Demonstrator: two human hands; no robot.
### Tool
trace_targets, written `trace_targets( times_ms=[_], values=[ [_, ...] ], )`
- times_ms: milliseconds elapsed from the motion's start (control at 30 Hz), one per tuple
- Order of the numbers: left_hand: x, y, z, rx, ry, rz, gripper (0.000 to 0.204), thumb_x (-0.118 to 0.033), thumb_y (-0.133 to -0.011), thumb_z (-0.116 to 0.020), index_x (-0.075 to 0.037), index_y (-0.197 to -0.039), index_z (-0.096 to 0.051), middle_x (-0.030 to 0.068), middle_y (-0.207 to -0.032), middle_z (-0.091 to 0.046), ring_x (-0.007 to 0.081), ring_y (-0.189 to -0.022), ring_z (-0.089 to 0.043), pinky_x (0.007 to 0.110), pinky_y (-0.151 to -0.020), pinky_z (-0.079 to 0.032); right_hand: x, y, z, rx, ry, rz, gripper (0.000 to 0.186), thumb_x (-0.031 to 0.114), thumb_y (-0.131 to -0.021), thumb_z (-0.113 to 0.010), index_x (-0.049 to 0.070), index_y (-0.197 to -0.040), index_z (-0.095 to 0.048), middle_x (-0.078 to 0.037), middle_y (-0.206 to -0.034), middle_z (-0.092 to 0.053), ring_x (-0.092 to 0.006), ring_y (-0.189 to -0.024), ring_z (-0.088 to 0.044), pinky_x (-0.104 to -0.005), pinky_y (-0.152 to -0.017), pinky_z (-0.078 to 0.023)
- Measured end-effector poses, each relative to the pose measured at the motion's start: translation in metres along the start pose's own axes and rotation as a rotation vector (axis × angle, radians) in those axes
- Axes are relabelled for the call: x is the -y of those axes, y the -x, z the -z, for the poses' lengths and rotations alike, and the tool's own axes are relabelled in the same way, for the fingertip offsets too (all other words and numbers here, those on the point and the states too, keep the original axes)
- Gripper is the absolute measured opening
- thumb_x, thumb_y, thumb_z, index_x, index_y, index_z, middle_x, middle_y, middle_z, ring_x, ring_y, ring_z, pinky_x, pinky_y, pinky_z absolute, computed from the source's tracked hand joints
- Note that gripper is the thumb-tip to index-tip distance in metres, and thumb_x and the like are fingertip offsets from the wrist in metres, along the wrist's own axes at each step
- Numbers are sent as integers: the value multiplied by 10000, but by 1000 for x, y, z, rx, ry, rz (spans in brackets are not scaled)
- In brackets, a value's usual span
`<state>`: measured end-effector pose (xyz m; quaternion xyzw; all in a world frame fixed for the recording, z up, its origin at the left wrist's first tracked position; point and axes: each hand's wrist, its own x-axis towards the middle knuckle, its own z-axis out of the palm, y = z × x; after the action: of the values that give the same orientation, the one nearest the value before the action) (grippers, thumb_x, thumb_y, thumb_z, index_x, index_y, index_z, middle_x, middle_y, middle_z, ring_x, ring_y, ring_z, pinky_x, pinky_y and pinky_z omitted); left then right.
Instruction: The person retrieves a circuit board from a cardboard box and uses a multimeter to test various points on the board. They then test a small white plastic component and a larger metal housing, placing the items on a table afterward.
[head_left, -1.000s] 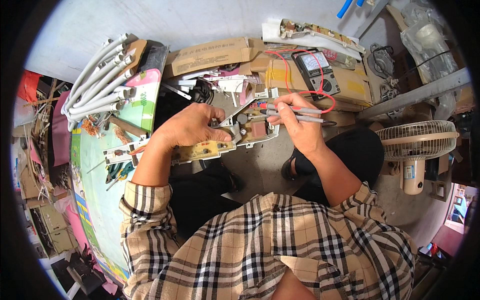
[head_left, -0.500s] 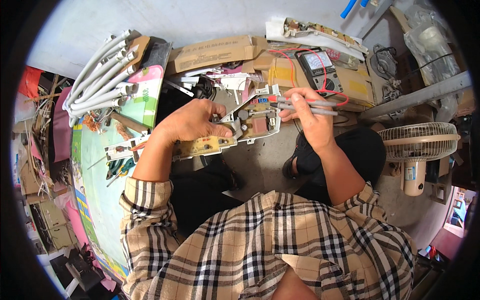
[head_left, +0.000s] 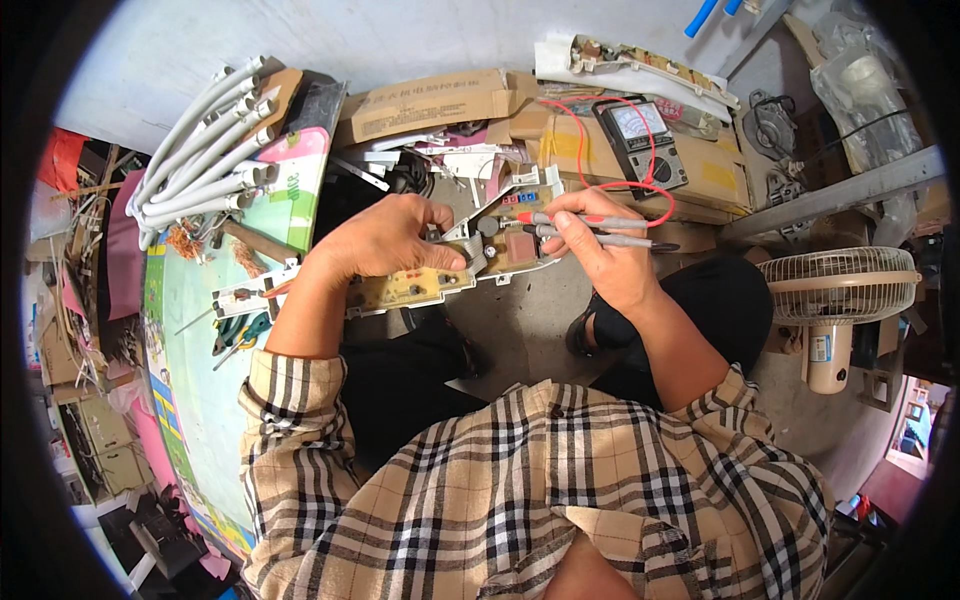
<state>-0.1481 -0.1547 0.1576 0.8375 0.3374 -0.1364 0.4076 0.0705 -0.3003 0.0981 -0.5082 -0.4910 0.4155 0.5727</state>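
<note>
My left hand is closed on a long yellowish circuit board in a white frame, holding it above the floor between my knees. A flat grey ribbon cable runs over the board by my thumb. In my right hand are two test probes, a red probe and a black-and-grey probe, pinched side by side. Their tips point left over the board's right part, near its coloured connectors; whether they touch it I cannot tell. A red lead loops beside the analog multimeter.
Grey bent hoses lie on the table at my left, with green-handled pliers nearby. Cardboard boxes and another circuit board are at the back. A beige fan stands at my right.
My right hand has moved slightly left and turned the probes, bringing their tips further over the board. The red lead's loop has shifted. My left hand and the board have hardly moved.
</note>
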Motion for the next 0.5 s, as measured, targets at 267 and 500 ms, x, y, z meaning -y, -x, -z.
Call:
trace_targets(
  times_ms=[267,500],
  values=[
    [-5,0,0,-4,-9,4,425,-369,-722,-790,-17,-924,-664,151,-686,-601,248,-655,-556,360,-661,-456,1,0,-2,-12,79,53,190,126,-947,-533,-53,-961,-595,-116,-905,-593,-167,-717,-674,-268,-611,-548],
    [-1,-3,-3,-26,38,-30,342,-260,-722,-803,6,-860,-639,129,-675,-588,185,-630,-515,334,-626,-442,-5,0,-2,-47,73,102,115,83,-925,-545,-28,-901,-566,-96,-866,-577,-153,-687,-672,-270,-584,-522]
  ],
)
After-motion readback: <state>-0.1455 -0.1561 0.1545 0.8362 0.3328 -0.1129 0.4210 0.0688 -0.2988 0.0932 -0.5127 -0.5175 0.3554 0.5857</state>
